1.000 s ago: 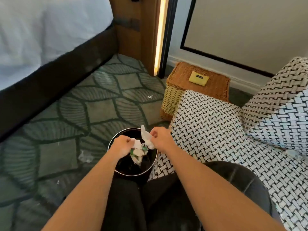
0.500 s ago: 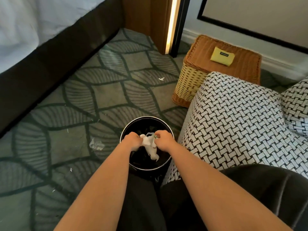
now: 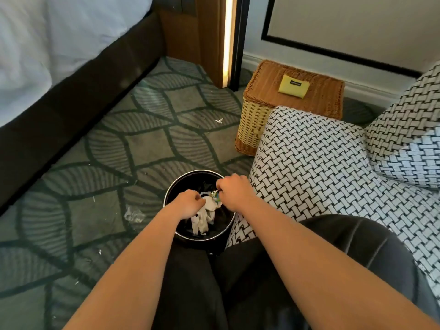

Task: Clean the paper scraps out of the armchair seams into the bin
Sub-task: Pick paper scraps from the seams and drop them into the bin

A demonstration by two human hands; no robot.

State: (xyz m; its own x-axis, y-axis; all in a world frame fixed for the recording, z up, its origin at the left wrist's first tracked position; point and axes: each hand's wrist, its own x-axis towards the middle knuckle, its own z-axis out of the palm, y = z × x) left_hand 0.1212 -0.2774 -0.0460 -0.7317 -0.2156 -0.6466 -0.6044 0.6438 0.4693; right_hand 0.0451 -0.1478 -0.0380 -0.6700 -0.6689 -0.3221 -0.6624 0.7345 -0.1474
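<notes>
hands: left hand [image 3: 188, 204], right hand [image 3: 234, 192] both curled, pinching paper scraps [image 3: 204, 216] over bin [image 3: 188, 181] | risk: loose bits flutter past near-left rim onto carpet [image 3: 142, 151]

A single wide-angle camera on the person's head looks forward and steeply down, close above the bin [image 3: 190, 180], with the armchair [image 3: 309, 163] at right, bed [image 3: 47, 44] at left.

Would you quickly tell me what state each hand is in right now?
Left hand: closed, gripping the white paper scraps over the bin.
Right hand: closed, pinching the scraps' coloured top end.
</notes>
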